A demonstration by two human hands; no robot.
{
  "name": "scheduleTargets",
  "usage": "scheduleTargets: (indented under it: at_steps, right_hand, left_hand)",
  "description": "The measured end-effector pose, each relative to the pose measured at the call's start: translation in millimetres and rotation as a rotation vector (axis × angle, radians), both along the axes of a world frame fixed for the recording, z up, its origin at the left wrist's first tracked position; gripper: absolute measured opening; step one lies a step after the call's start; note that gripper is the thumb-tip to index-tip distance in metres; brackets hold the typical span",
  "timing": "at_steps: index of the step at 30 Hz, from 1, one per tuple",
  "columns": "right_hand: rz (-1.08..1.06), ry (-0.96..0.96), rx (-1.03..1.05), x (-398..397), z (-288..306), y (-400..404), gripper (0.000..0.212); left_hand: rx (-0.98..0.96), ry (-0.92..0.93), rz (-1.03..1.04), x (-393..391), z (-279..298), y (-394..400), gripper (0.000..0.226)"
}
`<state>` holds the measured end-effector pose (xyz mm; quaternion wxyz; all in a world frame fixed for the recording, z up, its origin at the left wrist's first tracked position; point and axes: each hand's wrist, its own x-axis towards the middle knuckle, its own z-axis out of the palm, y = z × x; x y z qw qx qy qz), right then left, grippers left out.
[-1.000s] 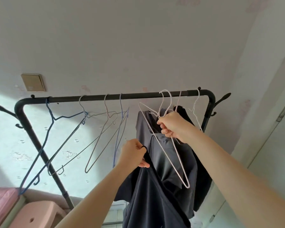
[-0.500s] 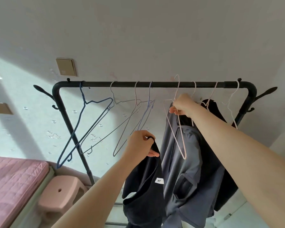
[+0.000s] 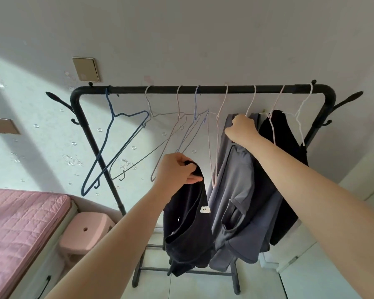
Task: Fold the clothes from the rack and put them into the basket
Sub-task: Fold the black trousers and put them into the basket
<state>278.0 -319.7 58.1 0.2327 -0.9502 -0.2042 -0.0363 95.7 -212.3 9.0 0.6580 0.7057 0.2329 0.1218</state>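
Head view, looking up at black clothes rack (image 3: 203, 90) against the wall. Left hand (image 3: 177, 171) grips the bunched top edge of a black garment (image 3: 188, 229), fingers curled round the cloth; garment is off the rack and hangs free below the fist, in front of the rack's lower bars. Small white label (image 3: 205, 209) faces the camera. Long axis of the black garment: near vertical, top end in the fist, loose end pointing down toward the floor.

Right hand (image 3: 240, 130) is raised to the grey shirt (image 3: 235, 201) that hangs on a pale wire hanger (image 3: 249, 104); fingers are closed on the shirt's shoulder just under the hanger hook. Grey shirt hangs lengthwise downward, collar end up at the rail. A second black garment (image 3: 289, 169) hangs to its right on another hanger. Several bare wire hangers, among them a blue hanger (image 3: 117, 143), occupy the left half of the rail.

Basket: not in view.

Step in hand, as judged: unloading stage, one item removed, second being taken. Folding not yet begun. Next move likely calls for slipping the grey shirt's shoulders off the hanger with one hand only, since the left is occupied; thin wire may snag the neckline.

Pink mattress (image 3: 20, 234) and pink stool (image 3: 84, 234) lower left.
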Motion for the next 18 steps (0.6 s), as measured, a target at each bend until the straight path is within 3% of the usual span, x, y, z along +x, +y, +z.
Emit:
scheduleTargets:
  at_steps: [5,18]
  right_hand:
    - [0.144,0.0,0.08,-40,1,-20,0.017]
    - [0.7,0.424,-0.102,-150,-67,-69,0.066]
  left_hand:
    - [0.072,-0.026,0.105,-12,7,-14,0.008]
    - [0.085,-0.258,0.695,-88,20,-81,0.007]
